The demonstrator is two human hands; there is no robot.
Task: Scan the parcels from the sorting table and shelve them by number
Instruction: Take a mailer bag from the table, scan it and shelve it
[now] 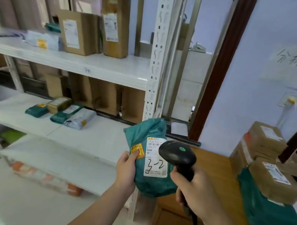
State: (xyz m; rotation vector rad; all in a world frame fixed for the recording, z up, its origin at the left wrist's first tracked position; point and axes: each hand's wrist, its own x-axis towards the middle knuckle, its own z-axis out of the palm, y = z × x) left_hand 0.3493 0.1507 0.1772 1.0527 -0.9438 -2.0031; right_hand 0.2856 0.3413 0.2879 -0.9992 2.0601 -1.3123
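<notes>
paper sign (294, 67) on the wall, 2 o'clock | wall socket (289, 99) with a yellow plug just below it | brown door frame (220, 69) at 1 o'clock beside the wall

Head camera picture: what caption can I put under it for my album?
Left hand holds a green parcel marked 3-2 while the right hand aims a black scanner.

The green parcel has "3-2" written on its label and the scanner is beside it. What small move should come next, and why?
Probably tilt the scanner in the right hand down at the barcode on the green parcel held by the left hand: its head sits beside the label, partly covering it.
</notes>
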